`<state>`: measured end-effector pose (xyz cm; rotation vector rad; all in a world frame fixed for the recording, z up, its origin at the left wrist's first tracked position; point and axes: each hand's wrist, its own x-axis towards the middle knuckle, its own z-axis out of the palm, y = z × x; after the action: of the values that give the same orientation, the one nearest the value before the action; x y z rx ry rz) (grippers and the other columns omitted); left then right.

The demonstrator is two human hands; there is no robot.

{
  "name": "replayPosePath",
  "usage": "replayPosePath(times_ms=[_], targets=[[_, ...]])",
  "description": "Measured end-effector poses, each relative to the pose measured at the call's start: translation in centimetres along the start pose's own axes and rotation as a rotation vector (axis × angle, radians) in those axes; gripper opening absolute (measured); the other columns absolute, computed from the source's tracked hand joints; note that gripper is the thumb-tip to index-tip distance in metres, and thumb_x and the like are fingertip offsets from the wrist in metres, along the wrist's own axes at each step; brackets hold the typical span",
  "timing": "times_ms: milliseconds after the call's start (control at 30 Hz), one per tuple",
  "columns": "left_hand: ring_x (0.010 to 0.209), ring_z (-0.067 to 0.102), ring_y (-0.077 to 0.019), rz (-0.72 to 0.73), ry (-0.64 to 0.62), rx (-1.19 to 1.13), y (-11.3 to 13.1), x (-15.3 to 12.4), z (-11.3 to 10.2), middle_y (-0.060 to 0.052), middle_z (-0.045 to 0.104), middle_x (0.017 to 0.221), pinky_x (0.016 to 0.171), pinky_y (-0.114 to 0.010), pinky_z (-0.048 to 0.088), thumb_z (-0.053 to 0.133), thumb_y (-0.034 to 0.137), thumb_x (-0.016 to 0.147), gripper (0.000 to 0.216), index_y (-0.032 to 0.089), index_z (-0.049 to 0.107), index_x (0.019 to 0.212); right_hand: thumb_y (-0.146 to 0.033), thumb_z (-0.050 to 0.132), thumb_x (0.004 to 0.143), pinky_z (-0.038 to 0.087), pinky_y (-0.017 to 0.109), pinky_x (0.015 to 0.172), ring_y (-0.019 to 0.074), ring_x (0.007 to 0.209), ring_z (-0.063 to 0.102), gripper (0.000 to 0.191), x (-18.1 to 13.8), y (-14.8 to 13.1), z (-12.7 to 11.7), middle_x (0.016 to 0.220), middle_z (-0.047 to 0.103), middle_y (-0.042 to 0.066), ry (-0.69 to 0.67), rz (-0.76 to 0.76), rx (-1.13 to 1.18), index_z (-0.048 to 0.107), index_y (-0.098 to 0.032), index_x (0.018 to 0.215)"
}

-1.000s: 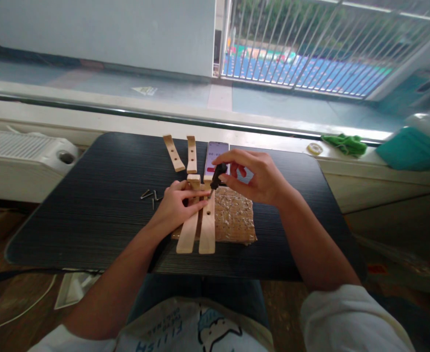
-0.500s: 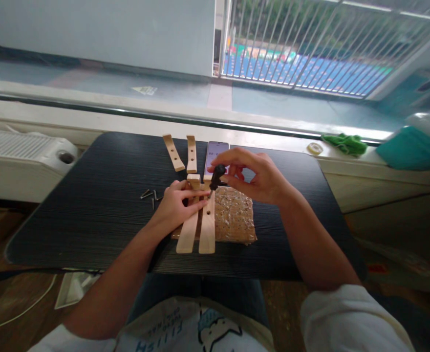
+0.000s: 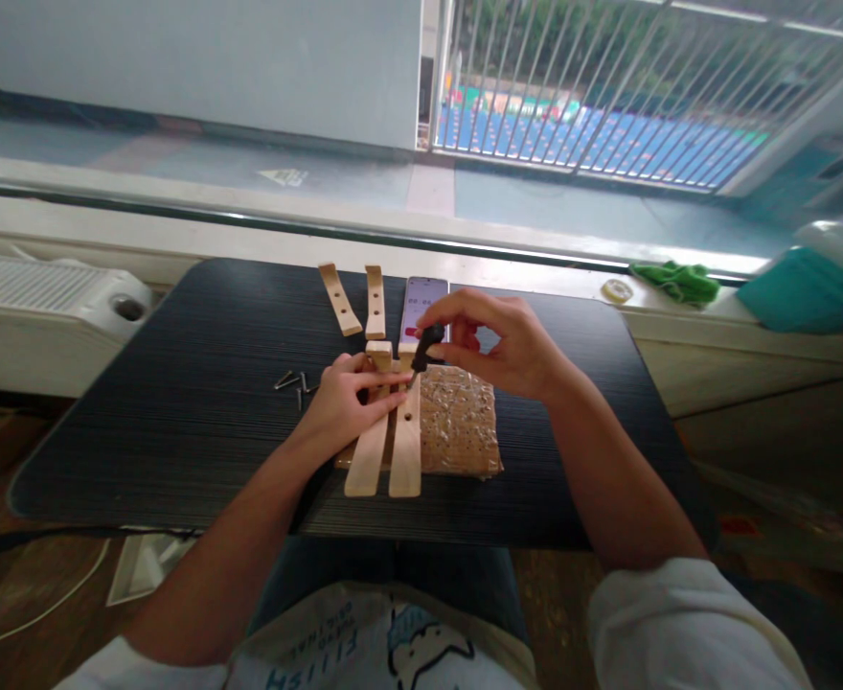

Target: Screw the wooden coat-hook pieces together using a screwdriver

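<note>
My right hand [image 3: 504, 345] pinches the black handle of a screwdriver [image 3: 428, 347], which is tilted with its tip down at the right-hand wooden piece [image 3: 406, 450]. Across that piece and its neighbour, another long wooden piece [image 3: 369, 455], lies my left hand [image 3: 350, 402], its thumb and forefinger close around the screwdriver's tip. Whether a screw sits under the tip is hidden by the fingers. Both pieces rest on a tape-wrapped cardboard block [image 3: 461, 422], and their near ends reach past its front edge. A dark hole shows in the right-hand piece.
Two shorter wooden pieces with holes, one slanted [image 3: 340, 299] and one straight [image 3: 375, 302], lie farther back. Several screws [image 3: 299, 381] are left of my left hand. A phone [image 3: 421, 295] lies behind the block on the black table [image 3: 177, 383]. A radiator [image 3: 48, 297] stands left.
My right hand has shifted very slightly at the screwdriver handle, and more of the phone's screen shows. My left hand and the wooden pieces look almost unmoved.
</note>
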<state>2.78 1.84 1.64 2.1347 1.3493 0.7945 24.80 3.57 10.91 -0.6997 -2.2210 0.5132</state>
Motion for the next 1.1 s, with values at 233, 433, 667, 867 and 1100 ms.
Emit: replayPosePath(times_ms=[233,433,667,867,1100], targets=[[0.098,0.054,-0.0233,-0.001,-0.008,0.001,0.1,0.0,-0.1,-0.004,0.067,0.106,0.098,-0.046,0.046,0.072,0.029,0.080,0.025,0.029,0.075,0.104,-0.025,0.062,0.086,0.044,0.022,0.065,0.0065,0.069,0.056,0.019,0.0,0.1,0.3,0.079,0.064,-0.003,0.001,0.030,-0.029,0.067,-0.018,0.103],[0.097,0.053,-0.0234,0.010,-0.005,0.006,-0.1,0.0,0.0,-0.004,0.066,0.104,0.096,-0.046,0.046,0.073,0.029,0.080,0.025,0.030,0.075,0.105,-0.028,0.066,0.084,0.042,0.022,0.063,0.0055,0.065,0.052,0.018,0.1,0.1,0.5,0.077,0.062,-0.003,0.016,0.058,-0.027,0.068,-0.016,0.097],[0.095,0.054,-0.0226,0.009,-0.004,0.011,-0.1,0.0,0.0,-0.004,0.065,0.100,0.095,-0.045,0.047,0.073,0.028,0.080,0.025,0.030,0.075,0.105,-0.028,0.067,0.081,0.040,0.022,0.062,0.0056,0.066,0.050,0.017,0.1,0.3,0.7,0.078,0.059,-0.003,0.029,0.105,-0.037,0.063,-0.016,0.091],[0.097,0.054,-0.0234,-0.005,-0.014,0.007,0.1,0.1,-0.1,-0.004,0.065,0.102,0.097,-0.046,0.046,0.072,0.029,0.081,0.024,0.030,0.075,0.105,-0.030,0.070,0.079,0.039,0.022,0.060,0.0044,0.061,0.046,0.019,0.1,0.5,0.9,0.072,0.055,-0.005,0.053,0.099,-0.013,0.060,-0.017,0.089],[0.099,0.054,-0.0241,-0.009,-0.019,-0.006,0.1,0.1,-0.1,-0.005,0.065,0.104,0.098,-0.048,0.045,0.072,0.028,0.080,0.025,0.029,0.075,0.104,-0.034,0.070,0.078,0.037,0.023,0.057,0.0045,0.058,0.045,0.023,0.1,0.6,1.1,0.066,0.052,-0.006,0.064,0.136,-0.034,0.054,-0.018,0.083]])
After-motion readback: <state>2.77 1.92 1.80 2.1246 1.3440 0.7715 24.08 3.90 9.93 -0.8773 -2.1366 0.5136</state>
